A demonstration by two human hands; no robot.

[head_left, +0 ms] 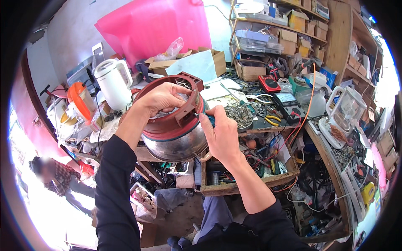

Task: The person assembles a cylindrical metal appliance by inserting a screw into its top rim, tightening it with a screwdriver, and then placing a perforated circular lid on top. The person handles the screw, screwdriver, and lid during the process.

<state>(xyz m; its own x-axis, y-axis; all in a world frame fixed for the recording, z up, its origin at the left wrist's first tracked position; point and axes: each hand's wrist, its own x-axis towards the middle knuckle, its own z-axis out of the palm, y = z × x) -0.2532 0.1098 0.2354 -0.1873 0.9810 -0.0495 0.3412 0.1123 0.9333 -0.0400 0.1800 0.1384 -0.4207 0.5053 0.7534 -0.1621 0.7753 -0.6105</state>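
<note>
An upturned electric pot (pixel 173 147) with a shiny metal body and a red-brown plastic base sits tilted at the bench's front edge. Reaching over the base's ring, my left hand (pixel 165 98) has its fingers curled inside; the fingertips are partly hidden. Some wiring and a pale part show inside the base. My right hand (pixel 222 134) closes around a screwdriver (pixel 209 120) with a teal handle. Its shaft points left at the side of the base, near a squarish block on the ring. Whether the tip sits in a screw is too small to tell.
Right of the pot lie a tray of screws (pixel 239 116), yellow-handled pliers (pixel 273 120), a red meter (pixel 269 84) and a black meter (pixel 289 105). An open drawer (pixel 251 184) of tools juts out below. A white jug (pixel 112 81) stands left. Another person (pixel 63 180) is at far left.
</note>
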